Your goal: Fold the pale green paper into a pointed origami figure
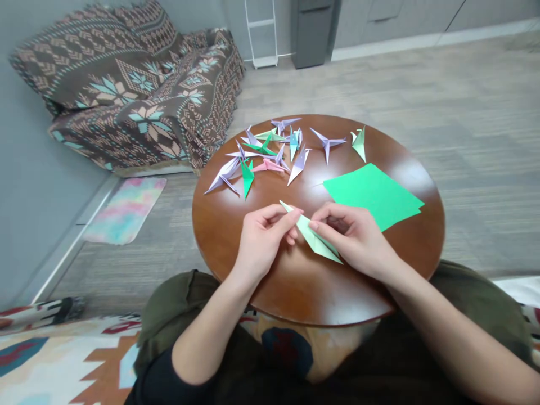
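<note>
A pale green folded paper (314, 239), long and pointed at both ends, is held slanted over the near half of the round table. My left hand (265, 230) pinches it near its upper left point, thumb on top. With thumb and fingers, my right hand (352, 233) grips the same paper at its middle right edge. Fingers hide part of its folds. Just beyond my right hand lie bright green paper sheets (371, 191), slightly fanned.
Several folded paper cranes (265, 147) in purple, green, pink and blue cluster at the table's far left. A purple crane (327, 143) and a light green crane (359, 144) stand at the far edge. The brown table (295, 298) is round; a patterned sofa (169, 101) stands beyond.
</note>
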### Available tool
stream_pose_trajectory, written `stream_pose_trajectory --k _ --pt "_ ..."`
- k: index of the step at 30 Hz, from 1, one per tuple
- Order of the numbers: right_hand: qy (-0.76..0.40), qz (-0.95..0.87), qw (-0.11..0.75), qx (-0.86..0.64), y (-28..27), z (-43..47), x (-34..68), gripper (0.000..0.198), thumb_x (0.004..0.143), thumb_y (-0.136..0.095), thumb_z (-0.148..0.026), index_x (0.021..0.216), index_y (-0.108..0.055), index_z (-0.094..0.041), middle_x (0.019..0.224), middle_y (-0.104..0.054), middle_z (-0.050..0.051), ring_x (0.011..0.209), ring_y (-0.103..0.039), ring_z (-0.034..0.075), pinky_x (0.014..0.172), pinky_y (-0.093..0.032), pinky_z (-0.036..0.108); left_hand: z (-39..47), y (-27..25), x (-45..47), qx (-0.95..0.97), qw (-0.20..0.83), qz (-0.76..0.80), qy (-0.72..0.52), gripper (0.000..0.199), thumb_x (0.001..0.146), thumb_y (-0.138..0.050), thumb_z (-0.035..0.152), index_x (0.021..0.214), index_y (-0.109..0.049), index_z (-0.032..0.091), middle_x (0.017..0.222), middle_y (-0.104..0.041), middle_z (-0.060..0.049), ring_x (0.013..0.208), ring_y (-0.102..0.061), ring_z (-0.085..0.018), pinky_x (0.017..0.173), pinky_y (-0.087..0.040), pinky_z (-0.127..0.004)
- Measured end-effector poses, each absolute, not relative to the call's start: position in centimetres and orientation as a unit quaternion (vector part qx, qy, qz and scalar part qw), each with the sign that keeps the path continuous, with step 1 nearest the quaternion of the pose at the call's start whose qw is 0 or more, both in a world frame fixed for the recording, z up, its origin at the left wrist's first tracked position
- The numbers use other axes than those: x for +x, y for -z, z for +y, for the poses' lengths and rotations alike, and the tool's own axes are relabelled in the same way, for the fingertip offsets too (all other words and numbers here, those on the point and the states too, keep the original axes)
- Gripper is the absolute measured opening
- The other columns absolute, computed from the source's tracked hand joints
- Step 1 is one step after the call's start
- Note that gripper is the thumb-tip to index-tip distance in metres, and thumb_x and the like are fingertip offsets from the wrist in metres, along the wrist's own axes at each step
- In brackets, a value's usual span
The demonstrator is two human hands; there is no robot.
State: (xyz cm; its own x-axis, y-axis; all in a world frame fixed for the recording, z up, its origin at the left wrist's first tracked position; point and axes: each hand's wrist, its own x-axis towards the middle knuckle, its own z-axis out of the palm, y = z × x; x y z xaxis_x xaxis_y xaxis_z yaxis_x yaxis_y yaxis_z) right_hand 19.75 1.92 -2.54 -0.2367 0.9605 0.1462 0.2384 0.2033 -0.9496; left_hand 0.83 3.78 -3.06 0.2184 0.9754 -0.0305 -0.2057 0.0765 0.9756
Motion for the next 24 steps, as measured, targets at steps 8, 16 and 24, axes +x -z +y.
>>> stream_pose_trajectory --k 8,16,24 --pt "-0.433 -0.666 0.405 -0.453 2.39 1.87 19.86 0.019 0.097 -0.064 -0.029 0.085 -0.069 -0.016 0.080 -0.066 0.003 0.070 -0.058 0.016 0.062 -0.042 0.028 3.93 2.84 0.62 0.480 0.613 0.397 -0.486 0.015 0.088 -0.079 0.030 0.083 -0.083 0.015 0.067 -0.071 -0.001 0.057 -0.062 -0.007 0.059 -0.052 -0.017" --pt "-0.431 -0.666 0.393 -0.466 2.64 1.91 19.73 0.018 0.096 -0.064 -0.027 0.083 -0.069 -0.016 0.077 -0.064 0.001 0.066 -0.055 0.014 0.060 -0.039 0.027 4.44 2.24 0.20 0.459 0.622 0.390 -0.501 0.024 0.086 -0.080 0.038 0.089 -0.077 0.014 0.069 -0.069 -0.001 0.060 -0.064 -0.009 0.057 -0.053 -0.017" --pt "-0.406 -0.678 0.401 -0.464 2.27 1.83 19.66 0.013 0.094 -0.061 -0.021 0.084 -0.069 -0.017 0.078 -0.066 0.002 0.070 -0.057 0.015 0.063 -0.041 0.027 4.01 2.32 0.42 0.481 0.651 0.415 -0.415 0.020 0.077 -0.086 0.024 0.081 -0.069 0.014 0.067 -0.070 0.000 0.057 -0.068 -0.010 0.056 -0.055 -0.018"
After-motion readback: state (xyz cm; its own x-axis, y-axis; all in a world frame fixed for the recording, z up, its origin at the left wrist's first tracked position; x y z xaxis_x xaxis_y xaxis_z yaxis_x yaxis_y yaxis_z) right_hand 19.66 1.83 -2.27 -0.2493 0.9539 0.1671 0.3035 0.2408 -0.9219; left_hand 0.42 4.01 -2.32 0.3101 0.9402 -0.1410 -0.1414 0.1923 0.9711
